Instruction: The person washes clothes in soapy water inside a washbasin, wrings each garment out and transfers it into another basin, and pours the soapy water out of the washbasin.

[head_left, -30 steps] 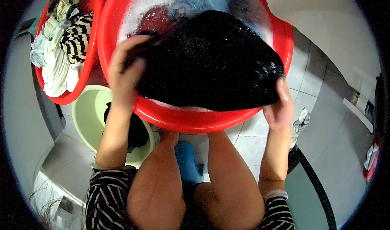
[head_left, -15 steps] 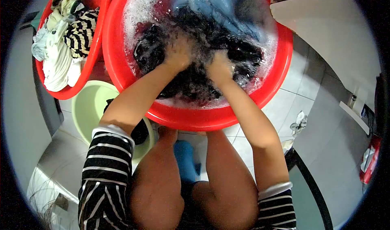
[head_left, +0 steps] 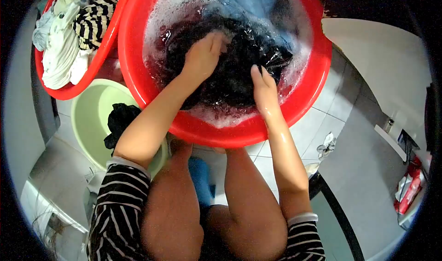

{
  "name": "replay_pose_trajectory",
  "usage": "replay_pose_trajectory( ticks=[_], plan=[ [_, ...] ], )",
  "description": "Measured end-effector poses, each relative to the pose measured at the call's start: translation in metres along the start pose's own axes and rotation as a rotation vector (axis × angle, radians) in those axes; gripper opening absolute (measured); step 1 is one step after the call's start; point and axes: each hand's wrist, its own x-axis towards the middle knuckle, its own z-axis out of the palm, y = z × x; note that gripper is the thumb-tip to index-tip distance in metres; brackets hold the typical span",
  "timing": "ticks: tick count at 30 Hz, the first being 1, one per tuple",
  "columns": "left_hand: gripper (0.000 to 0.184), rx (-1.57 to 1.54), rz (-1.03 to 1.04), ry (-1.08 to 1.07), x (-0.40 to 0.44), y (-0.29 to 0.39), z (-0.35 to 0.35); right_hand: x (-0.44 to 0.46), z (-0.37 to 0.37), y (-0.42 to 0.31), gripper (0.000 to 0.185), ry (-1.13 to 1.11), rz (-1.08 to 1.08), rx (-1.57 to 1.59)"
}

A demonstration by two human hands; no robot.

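A large red basin (head_left: 221, 136) holds soapy water with a soaked black garment (head_left: 230, 83) spread through its middle. My left hand (head_left: 204, 56) is above the water at the garment's left part, fingers curled down and closed on the black cloth; the fingertips are partly hidden. On the right side, my right hand (head_left: 265, 89) grips an edge of the same garment, thumb uppermost. Behind the black cloth, a blue garment (head_left: 251, 0) floats in the suds at the far side, touched by neither hand.
At the upper left, a smaller red tub (head_left: 69, 93) holds light and striped clothes (head_left: 94, 21). A pale green basin (head_left: 87, 118) with black cloth (head_left: 120, 118) stands beneath my left forearm. A blue object (head_left: 200, 180) is between my legs. White furniture (head_left: 373, 53) stands at right.
Both hands have risen out of the water, bringing the black garment nearer the surface. The right hand has moved right and towards me. My view has shifted slightly.
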Motion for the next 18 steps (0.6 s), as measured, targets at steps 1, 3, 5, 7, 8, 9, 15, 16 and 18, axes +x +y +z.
replay_pose_trajectory(
  ticks=[1, 3, 5, 7, 8, 9, 15, 16, 18],
  plan=[
    [0.038, 0.143, 0.061, 0.063, -0.005, 0.003, 0.003, -0.009, -0.007, -0.016, 0.036, -0.087, 0.072, 0.234],
    [0.032, 0.427, 0.179, 0.196, -0.022, 0.017, 0.012, -0.028, -0.011, -0.036, 0.033, -0.118, 0.125, 0.369],
    [0.044, 0.636, 0.083, 0.133, -0.024, 0.009, 0.013, -0.043, -0.015, -0.044, 0.033, -0.098, 0.134, 0.371],
    [0.051, 0.682, -0.095, -0.118, -0.019, 0.000, 0.007, -0.052, -0.023, -0.051, 0.033, -0.079, 0.131, 0.457],
    [0.052, 0.714, -0.109, -0.195, -0.021, 0.003, 0.003, -0.057, -0.028, -0.057, 0.034, -0.079, 0.123, 0.486],
    [0.049, 0.567, -0.126, -0.185, -0.027, 0.005, -0.001, -0.060, -0.032, -0.061, 0.034, -0.080, 0.117, 0.515],
    [0.030, -0.040, 0.131, 0.015, -0.082, 0.071, -0.002, -0.067, -0.013, -0.064, 0.081, -0.239, -0.359, -0.325],
    [0.029, -0.109, 0.191, -0.035, -0.092, 0.083, -0.004, -0.065, -0.010, -0.047, 0.072, -0.191, -0.330, -0.292],
    [0.028, -0.182, 0.310, -0.083, -0.109, 0.104, -0.013, -0.066, -0.010, -0.049, 0.049, -0.167, -0.181, -0.207]
  ],
)
